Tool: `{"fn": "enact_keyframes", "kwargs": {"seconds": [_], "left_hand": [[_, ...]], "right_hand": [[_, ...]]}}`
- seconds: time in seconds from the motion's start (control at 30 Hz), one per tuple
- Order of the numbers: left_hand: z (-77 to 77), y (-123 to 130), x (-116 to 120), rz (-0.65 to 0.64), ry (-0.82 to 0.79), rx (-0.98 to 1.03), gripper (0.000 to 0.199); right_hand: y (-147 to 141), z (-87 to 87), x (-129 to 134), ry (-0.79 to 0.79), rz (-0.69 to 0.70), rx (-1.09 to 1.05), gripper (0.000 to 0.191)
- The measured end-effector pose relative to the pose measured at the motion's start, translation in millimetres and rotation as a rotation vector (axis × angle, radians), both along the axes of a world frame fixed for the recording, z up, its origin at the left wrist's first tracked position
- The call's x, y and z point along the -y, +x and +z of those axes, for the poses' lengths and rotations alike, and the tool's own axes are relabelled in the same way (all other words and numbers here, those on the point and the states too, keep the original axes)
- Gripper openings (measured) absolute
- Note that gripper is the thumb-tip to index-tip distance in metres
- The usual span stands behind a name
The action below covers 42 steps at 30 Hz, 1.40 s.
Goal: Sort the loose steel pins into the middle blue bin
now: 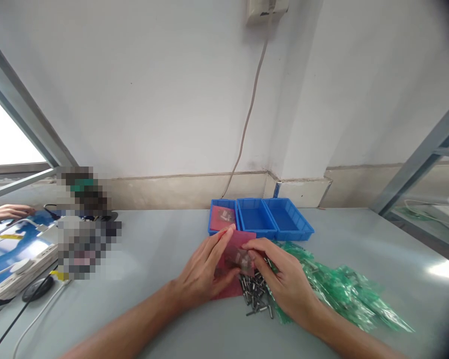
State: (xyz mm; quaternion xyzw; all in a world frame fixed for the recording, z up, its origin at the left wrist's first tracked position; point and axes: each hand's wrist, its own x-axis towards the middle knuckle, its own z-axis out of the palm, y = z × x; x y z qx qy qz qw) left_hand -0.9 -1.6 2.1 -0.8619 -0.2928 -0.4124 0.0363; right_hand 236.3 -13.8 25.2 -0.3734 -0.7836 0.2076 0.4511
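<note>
Between my two hands is a small pink plastic bag [243, 240] with a few small pale parts showing through it. My left hand [205, 267] grips the bag's left side, thumb in front and fingers behind. My right hand [280, 274] pinches its right edge with thumb and forefinger. Right below lies a loose heap of small metal pins [256, 294], partly covered by my right hand. Another piece of pink plastic [228, 291] lies flat on the table under my left hand.
Beyond my hands stand blue trays [292, 232]; the left one holds a pink bag [219, 219]. Crumpled green plastic bags [344, 294] spread to the right. At left are a power strip [26, 274], a black mouse [38, 288], cables and another person's hand [13, 212].
</note>
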Motion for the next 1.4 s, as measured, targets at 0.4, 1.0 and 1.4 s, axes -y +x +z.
{"fn": "enact_keyframes", "kwargs": {"seconds": [0.4, 1.0, 1.4], "left_hand": [[-17.5, -3, -3, 0.059, 0.012, 0.170, 0.073], [0.4, 0, 0, -0.055, -0.345, 0.204, 0.019], [0.7, -2, 0, -0.055, -0.331, 0.149, 0.018]], "right_hand": [[0, -3.6, 1, 0.012, 0.011, 0.000, 0.023], [0, 0.3, 0, 0.149, 0.020, -0.001, 0.033], [0, 0.1, -1, 0.165, 0.009, 0.012, 0.032]]}}
